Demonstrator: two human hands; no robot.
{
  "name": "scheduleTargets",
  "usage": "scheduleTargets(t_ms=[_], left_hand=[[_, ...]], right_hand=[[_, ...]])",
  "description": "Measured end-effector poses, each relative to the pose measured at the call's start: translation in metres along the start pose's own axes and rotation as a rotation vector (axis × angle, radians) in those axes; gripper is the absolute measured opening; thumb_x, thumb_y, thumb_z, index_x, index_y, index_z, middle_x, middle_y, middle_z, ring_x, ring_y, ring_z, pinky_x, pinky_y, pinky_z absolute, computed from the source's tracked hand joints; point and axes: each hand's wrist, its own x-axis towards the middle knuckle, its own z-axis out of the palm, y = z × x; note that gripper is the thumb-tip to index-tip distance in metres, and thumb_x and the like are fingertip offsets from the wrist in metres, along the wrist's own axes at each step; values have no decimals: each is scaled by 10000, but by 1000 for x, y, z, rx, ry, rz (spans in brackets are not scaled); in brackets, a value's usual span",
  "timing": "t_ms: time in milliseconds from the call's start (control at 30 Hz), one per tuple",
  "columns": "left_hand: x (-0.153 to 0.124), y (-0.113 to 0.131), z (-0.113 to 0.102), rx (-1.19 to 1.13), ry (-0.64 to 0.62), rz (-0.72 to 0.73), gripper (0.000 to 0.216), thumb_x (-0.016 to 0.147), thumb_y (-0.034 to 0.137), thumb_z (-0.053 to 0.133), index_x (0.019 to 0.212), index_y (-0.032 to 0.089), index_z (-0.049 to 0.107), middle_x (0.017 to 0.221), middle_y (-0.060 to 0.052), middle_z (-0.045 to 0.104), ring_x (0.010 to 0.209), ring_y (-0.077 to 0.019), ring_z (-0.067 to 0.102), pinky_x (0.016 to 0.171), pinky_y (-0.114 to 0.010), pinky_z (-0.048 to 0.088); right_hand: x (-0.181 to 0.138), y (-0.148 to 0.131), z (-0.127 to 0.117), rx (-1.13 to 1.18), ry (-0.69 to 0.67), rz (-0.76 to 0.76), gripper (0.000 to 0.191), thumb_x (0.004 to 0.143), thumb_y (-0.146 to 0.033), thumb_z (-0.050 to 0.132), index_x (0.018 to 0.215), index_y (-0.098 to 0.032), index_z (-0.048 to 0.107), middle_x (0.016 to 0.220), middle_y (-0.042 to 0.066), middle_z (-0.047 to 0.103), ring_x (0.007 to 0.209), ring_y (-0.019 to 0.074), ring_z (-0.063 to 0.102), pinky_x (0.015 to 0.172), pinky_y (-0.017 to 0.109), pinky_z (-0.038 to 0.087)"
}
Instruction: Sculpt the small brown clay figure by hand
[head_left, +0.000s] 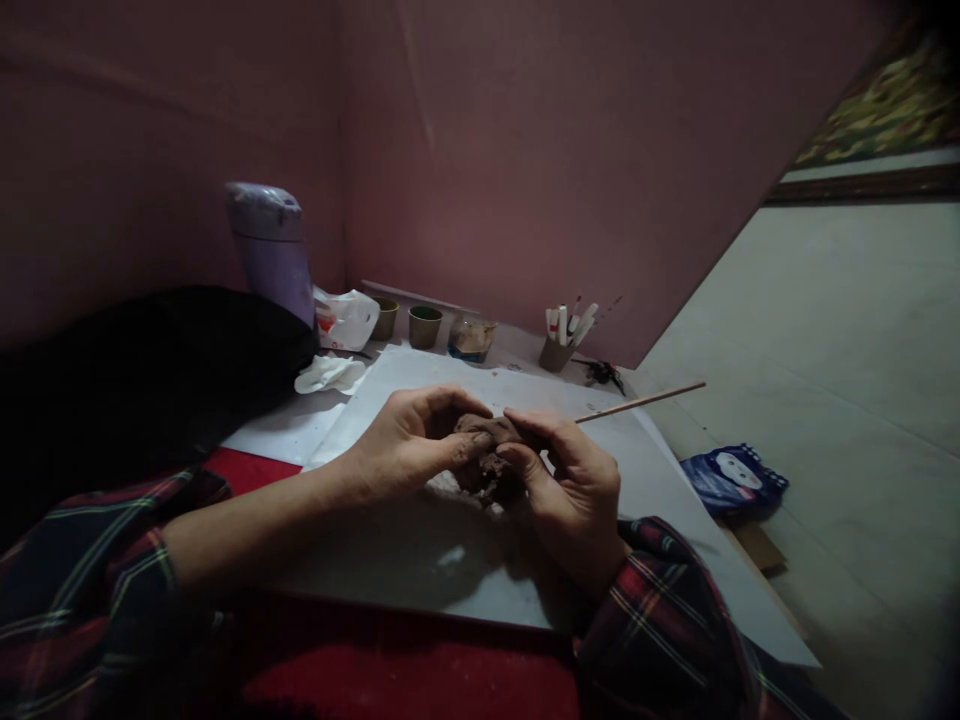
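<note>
Beyond the fingers [444,397] at left stands a purple flask [274,262], as the left hand [409,437] grasps a brown, clay-like lump [496,472] between its fingertips and those of the right hand [576,480], a thin stick [645,400] extending beyond them.

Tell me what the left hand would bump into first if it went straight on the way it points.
The left hand would first meet the brown lump it touches; then probably the right hand, though depth is unclear.
</note>
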Motion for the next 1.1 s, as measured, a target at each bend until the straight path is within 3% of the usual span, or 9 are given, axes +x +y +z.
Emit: scheduleTargets(t_ms=[267, 400, 533, 700, 900, 1100], left_hand=[[4, -3, -3, 63, 28, -33, 345, 729, 251, 763, 1015, 93, 652, 820, -60, 723, 646, -143, 663, 621, -257, 555], [4, -2, -2, 20, 46, -25, 448, 676, 179, 797, 1091, 101, 649, 923, -68, 739, 777, -154, 684, 713, -245, 555], [3, -2, -3, 5, 35, -30, 538, 740, 318, 768, 1205, 111, 596, 881, -73, 733, 695, -156, 678, 632, -258, 557], [3, -2, -4, 62, -46, -19, 369, 786, 346, 724, 1053, 104, 644, 701, -18, 686, 569, -113, 632, 561, -213, 524], [3, 0, -3, 289, 76, 115, 238, 812, 267, 675, 992, 113, 654, 729, -22, 696, 581, -113, 627, 567, -210, 522], [0, 1, -1, 349, 50, 155, 225, 811, 227, 655, 995, 99, 638, 737, -33, 684, 602, -114, 635, 585, -210, 531]], right_hand=[[0, 3, 2, -23, 2, 23, 163, 853, -162, 634, 1004, -214, 666, 919, 32, 704, 842, 162, 663, 782, 331, 560], [0, 5, 2, -55, 33, 8, 175, 857, -173, 621, 1025, -214, 652, 946, 41, 693, 876, 178, 660, 802, 355, 561], [1, 5, 1, -47, 55, -28, 189, 868, -179, 608, 1047, -231, 637, 985, 50, 672, 934, 190, 647, 827, 367, 561], [1, 2, 0, -30, -8, -50, 210, 870, -164, 608, 1069, -229, 626, 1039, 62, 637, 977, 189, 625, 850, 369, 549], [2, 1, -1, -29, -48, -22, 390, 848, -248, 658, 1223, -238, 552, 1151, 83, 631, 1033, 216, 621, 861, 399, 541], [3, 0, -2, -40, -62, -9, 184, 859, -227, 642, 1040, -195, 637, 940, 50, 678, 870, 183, 639, 783, 364, 542]])
